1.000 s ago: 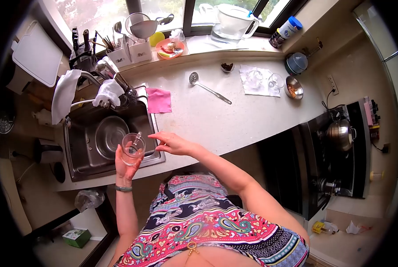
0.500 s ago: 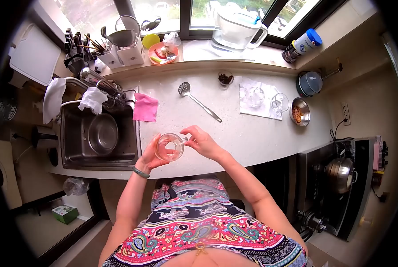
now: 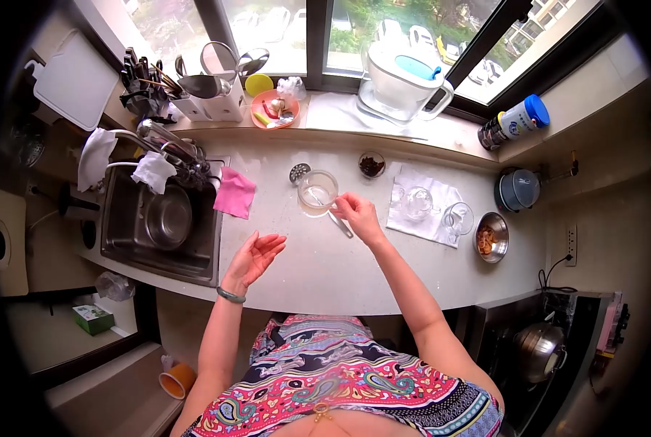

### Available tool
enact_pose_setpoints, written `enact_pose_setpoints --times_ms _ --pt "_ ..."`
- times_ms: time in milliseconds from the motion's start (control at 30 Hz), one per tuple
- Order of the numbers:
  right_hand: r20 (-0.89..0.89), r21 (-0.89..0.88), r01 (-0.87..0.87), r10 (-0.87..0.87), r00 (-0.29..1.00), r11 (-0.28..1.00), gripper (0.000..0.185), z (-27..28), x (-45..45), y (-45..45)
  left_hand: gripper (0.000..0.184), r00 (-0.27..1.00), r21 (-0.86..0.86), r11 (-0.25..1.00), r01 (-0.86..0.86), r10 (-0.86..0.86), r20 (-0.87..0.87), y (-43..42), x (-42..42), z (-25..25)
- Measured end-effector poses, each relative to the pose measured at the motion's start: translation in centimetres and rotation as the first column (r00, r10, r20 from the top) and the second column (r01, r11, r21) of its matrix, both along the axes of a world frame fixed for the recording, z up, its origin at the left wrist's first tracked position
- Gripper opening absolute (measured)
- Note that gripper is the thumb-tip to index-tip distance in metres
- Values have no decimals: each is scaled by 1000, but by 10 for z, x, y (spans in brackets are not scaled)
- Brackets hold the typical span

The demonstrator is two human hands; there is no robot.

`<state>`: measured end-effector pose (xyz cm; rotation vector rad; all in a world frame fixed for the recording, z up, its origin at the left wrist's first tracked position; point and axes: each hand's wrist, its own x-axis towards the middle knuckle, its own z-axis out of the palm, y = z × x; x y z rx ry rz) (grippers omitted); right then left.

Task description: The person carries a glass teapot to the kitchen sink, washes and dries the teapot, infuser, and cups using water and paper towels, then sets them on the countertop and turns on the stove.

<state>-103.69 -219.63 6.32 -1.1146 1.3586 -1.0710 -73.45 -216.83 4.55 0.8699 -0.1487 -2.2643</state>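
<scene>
My right hand point(image 3: 357, 216) grips the handle of a clear glass mug point(image 3: 317, 191) above the white counter. The mug overlaps a slotted metal skimmer point(image 3: 298, 172), hiding most of its stem; only its round head and handle end show. My left hand point(image 3: 255, 261) is held over the counter's front part, palm turned up, fingers stretched out, with nothing in it. A small glass bowl of dark pieces point(image 3: 371, 165) stands beyond the mug. To the right, a white cloth point(image 3: 429, 228) lies under clear glassware point(image 3: 417, 203).
At the left is a sink point(image 3: 207, 264) with a metal basin point(image 3: 169, 218) in it, and a pink cloth point(image 3: 234, 193) beside it. A metal bowl of food point(image 3: 492, 238) stands at the right. A water filter pitcher point(image 3: 400, 84) and an orange plate point(image 3: 261, 109) are on the sill.
The mug has moved away from my body, over the skimmer, in my right hand. My left hand has let go of it and opened. The camera view has shifted a little.
</scene>
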Motion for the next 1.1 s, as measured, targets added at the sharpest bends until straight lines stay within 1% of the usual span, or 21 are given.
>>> enact_pose_setpoints --times_ms 33,67,133,167,200,267,333,400,433,467,533,567,633,667,733,800,867,933,967,1033,1100 --pt "-18 -31 72 -73 997 997 26 -4 -6 -16 45 995 7 999 -42 41 86 3 3 7" --pt "-32 -65 143 -146 989 988 27 -11 -12 -34 45 995 3 999 -47 47 88 6 9 6" --pt "26 -63 233 -231 972 971 28 -19 -23 -69 40 966 -85 995 -60 79 246 11 23 4" --pt "39 -60 250 -248 968 966 28 -18 -26 -84 35 938 -117 992 -37 75 339 13 24 11" --pt "40 -63 250 -248 968 966 28 -17 -30 -97 35 938 -121 992 -36 76 339 14 23 15" --pt "85 -19 242 -239 967 970 28 -11 -30 -112 33 882 -151 988 -12 82 465 15 24 19" --pt "115 15 212 -212 971 977 26 0 -25 -115 39 874 -152 988 10 65 482 12 21 21" --pt "195 67 66 -78 978 996 25 7 -21 -110 57 736 -392 899 198 128 665 -3 -3 33" --pt "217 99 2 -23 976 995 24 12 -17 -104 85 679 -455 850 265 170 714 -15 -13 32" --pt "230 86 -71 50 972 994 23 18 -13 -97 85 682 -459 848 264 173 711 -28 -27 34" --pt "241 98 -177 150 959 979 22 32 -4 -81 103 376 -593 584 555 459 805 -52 -50 42" --pt "237 132 -222 187 953 966 23 37 0 -74 103 386 -592 579 560 450 805 -64 -57 46" --pt "281 174 -289 233 931 941 23 48 4 -60 109 437 -689 377 619 564 701 -82 -74 56" --pt "290 169 -301 245 925 938 23 49 5 -54 109 451 -693 367 621 555 699 -83 -80 59" --pt "261 135 -310 268 927 941 24 47 1 -46 103 574 -705 386 595 410 709 -84 -85 61" --pt "281 109 -325 284 917 939 25 48 -4 -42 96 565 -708 373 600 429 705 -82 -90 55" --pt "265 126 -268 228 937 955 31 56 -21 -44 92 597 -717 428 551 397 697 -82 -95 51" --pt "118 49 69 -74 990 996 38 45 -58 -57 89 625 -737 438 514 398 672 -78 -98 50" --pt "78 -18 253 -251 965 967 40 36 -83 -67 89 634 -735 457 500 384 671 -75 -98 49" --pt "97 -176 584 -576 811 793 39 28 -143 -94 88 640 -724 491 485 364 676 -71 -97 49" --pt "177 -295 776 -766 618 558 30 20 -202 -126 88 635 -722 484 495 366 681 -70 -95 49"
